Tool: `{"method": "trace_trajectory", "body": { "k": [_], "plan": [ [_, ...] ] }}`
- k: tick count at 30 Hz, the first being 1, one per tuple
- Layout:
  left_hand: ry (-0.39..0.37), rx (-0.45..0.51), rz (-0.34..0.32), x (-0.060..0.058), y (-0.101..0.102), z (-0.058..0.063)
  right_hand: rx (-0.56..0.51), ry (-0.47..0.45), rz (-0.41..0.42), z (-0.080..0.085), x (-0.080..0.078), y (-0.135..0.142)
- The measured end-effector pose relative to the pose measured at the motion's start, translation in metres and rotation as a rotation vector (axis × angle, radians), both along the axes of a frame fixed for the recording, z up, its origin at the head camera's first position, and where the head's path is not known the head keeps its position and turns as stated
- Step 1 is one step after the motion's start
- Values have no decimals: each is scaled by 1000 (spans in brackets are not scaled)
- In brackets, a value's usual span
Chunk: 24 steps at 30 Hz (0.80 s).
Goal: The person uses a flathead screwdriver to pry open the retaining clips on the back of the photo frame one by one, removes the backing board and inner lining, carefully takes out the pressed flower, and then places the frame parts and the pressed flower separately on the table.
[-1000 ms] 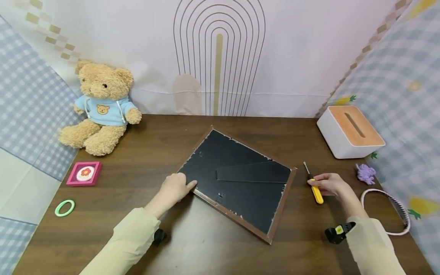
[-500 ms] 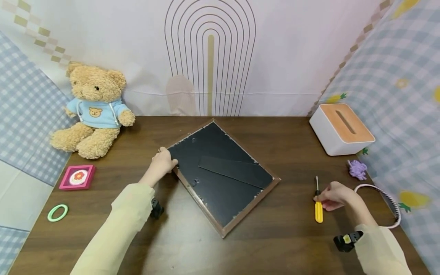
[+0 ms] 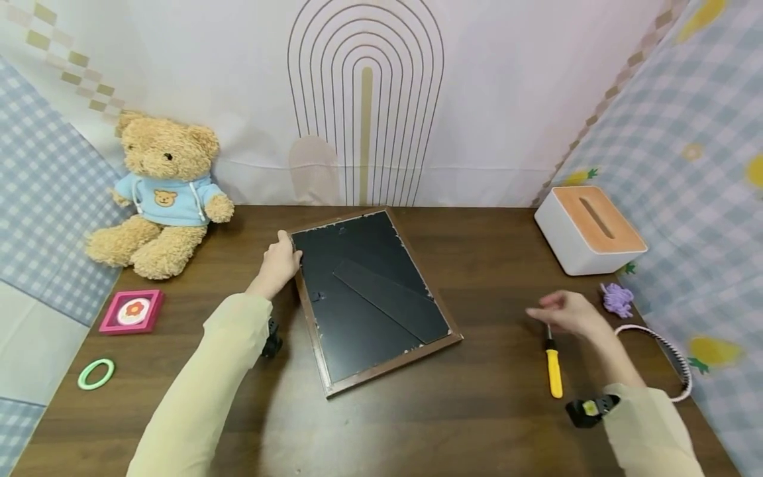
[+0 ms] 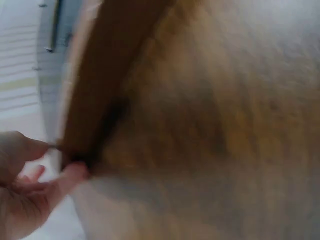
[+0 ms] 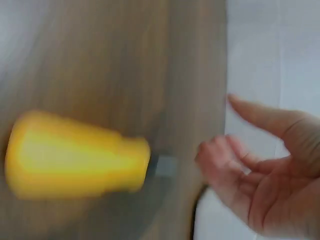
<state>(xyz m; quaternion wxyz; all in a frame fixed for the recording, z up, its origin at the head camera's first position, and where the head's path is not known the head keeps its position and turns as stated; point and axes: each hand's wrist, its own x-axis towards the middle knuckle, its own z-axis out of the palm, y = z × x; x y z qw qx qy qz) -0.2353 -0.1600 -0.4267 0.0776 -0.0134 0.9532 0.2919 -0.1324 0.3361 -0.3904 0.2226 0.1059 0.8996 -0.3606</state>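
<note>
A picture frame (image 3: 357, 318) lies back side up on the table, its brown border around a black backing with a stand flap. My left hand (image 3: 279, 265) grips the frame at its far left corner. In the left wrist view, the thumb and fingers of that hand (image 4: 30, 190) pinch the blurred corner. To the right, a yellow-handled screwdriver (image 3: 554, 373) lies on the table, its shaft partly hidden under my right hand (image 3: 572, 315). In the right wrist view, thumb and fingers stand apart with nothing between them, just past the screwdriver's blurred handle (image 5: 75, 157).
A teddy bear (image 3: 167, 199) sits at the back left, with a pink square frame (image 3: 107, 326) and a green ring (image 3: 83, 382) nearer. On the right are a tissue box (image 3: 572, 238), a purple clump-like item (image 3: 616, 300) and a white headband (image 3: 685, 371).
The left hand has turned the picture frame clockwise and moved its held corner away and leftward. The right hand has let go of the screwdriver, now lying nearly straight, and risen off it.
</note>
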Motion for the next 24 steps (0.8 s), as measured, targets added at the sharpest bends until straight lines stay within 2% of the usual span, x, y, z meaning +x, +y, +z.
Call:
{"method": "trace_trajectory", "body": {
  "k": [2, 4, 7, 10, 14, 17, 20, 24],
  "plan": [
    [-23, 100, 14, 1, -2, -5, -89, 83, 32, -5, -9, -26],
    [-77, 166, 11, 6, -2, -8, -163, 126, 61, -12, -18, -51],
    [-152, 166, -45, 15, 2, -9, -218, 178, 117, -23, -30, -83],
    [-152, 129, -93, 22, 8, -9, -226, 231, 169, -31, -42, -107],
    [-128, 160, -77, 25, 14, -8, -148, 282, 243, -34, -54, -133],
    [-145, 211, -61, 24, 14, -10, -43, 287, 296, -31, -57, -149],
    [-168, 264, -68, 21, 12, -11, 45, 277, 339, -27, -54, -163],
    [-176, 289, -82, 18, 10, -12, 100, 276, 387, -27, -47, -184]
  ]
}}
